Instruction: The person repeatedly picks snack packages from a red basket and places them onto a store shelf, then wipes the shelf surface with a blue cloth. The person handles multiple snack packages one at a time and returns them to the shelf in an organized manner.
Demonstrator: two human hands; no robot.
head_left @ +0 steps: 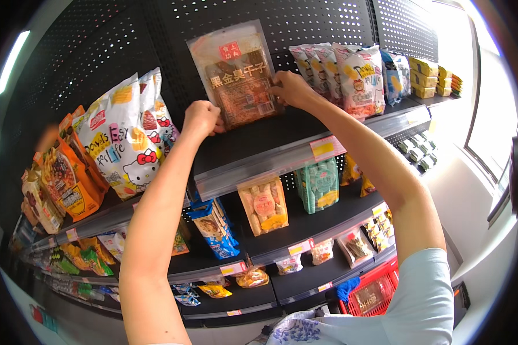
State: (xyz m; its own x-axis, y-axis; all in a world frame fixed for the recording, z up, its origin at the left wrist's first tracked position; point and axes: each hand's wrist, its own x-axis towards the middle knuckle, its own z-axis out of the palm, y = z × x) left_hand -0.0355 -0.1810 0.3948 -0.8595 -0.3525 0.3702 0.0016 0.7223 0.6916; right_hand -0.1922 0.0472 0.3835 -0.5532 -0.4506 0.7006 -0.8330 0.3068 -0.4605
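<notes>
A flat, clear-edged snack pouch (240, 80) with a dark brown and reddish front stands nearly upright on the top black shelf, tilted slightly. My left hand (202, 119) is closed at its lower left edge, fingers curled in. On the opposite side, my right hand (295, 89) pinches the right edge, around mid-height. The fingertips of both hands are partly hidden. Left of my left hand are large white chip bags (121, 138). To the right of my right hand, more white and pink chip bags (360, 77) stand in a row.
Orange snack bags (66, 175) stand at far left, yellow packs (423, 77) at far right. Lower shelves hold a peach bag (263, 206), a green bag (319, 185) and blue packets (214, 227). A red basket (392, 282) at lower right holds a brown pouch (371, 296).
</notes>
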